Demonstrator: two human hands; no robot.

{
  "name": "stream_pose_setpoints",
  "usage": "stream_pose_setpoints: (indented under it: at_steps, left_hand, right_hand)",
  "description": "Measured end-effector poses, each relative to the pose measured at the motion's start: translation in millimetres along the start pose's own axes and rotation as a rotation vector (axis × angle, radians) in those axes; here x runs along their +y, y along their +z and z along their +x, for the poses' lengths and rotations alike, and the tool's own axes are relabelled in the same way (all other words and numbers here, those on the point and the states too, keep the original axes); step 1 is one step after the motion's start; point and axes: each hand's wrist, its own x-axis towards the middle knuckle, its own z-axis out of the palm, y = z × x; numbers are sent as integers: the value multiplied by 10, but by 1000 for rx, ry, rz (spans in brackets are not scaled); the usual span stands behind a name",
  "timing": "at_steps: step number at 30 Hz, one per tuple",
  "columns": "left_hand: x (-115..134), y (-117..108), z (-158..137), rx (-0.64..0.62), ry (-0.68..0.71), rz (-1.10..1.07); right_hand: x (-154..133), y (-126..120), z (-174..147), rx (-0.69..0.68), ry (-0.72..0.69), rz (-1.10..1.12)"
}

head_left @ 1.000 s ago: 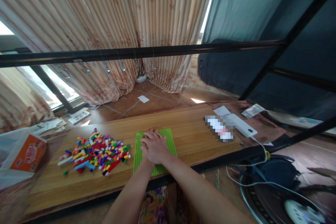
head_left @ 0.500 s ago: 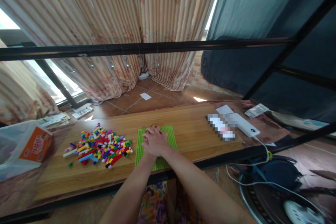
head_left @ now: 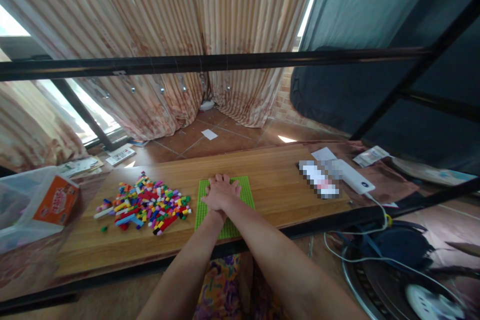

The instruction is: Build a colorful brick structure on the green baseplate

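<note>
A green studded baseplate (head_left: pixel 246 194) lies on the wooden tabletop in front of me. My right hand (head_left: pixel 220 194) rests across my left hand (head_left: pixel 236 189) over the plate, with the forearms crossing at the wrists. The right fingers are spread and hold no brick. My left hand is largely covered; its visible fingers look stretched out, with nothing seen in them. Left of the plate is a loose heap of small multicoloured building bricks (head_left: pixel 150 205), apart from both hands. One green brick (head_left: pixel 104 229) lies by itself near the heap.
A translucent plastic bin (head_left: pixel 22 220) with an orange label stands at the left end. On the right lie a blurred-out phone-like object (head_left: pixel 318 180) and a white power bank (head_left: pixel 354 177) with a cable. A black metal rail (head_left: pixel 262 60) runs beyond the table.
The camera view has shifted slightly. My hands stay crossed over the baseplate, with the fingers moved a little. The brick heap looks the same.
</note>
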Motion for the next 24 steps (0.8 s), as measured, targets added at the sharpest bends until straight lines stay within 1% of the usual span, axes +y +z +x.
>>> stream_pose_setpoints:
  at_steps: [2, 3, 5, 10, 16, 19, 22, 24]
  left_hand:
    - [-8, 5, 19, -14, 9, -4]
    - [-12, 10, 30, -22, 14, -7]
    - [-16, 25, 52, -34, 17, -10]
    - [-25, 90, 79, -57, 14, -14]
    - [-54, 179, 35, -69, -6, -5]
    - [-57, 207, 9, -73, -26, 37]
    - [-39, 208, 8, -64, -33, 86]
    - [-18, 199, 24, -35, -49, 85]
  right_hand:
    - [-12, -10, 15, 19, 84, -13]
    - [-19, -16, 26, 21, 99, -18]
    - [-30, -36, 55, 8, 92, -21]
    - [-24, -112, 131, -71, 41, -10]
    - [-4, -122, 102, -71, 36, 7]
    - [-11, -72, 44, -33, 78, 8]
    - [-25, -13, 10, 36, 132, 4]
    - [-22, 19, 15, 53, 127, 16]
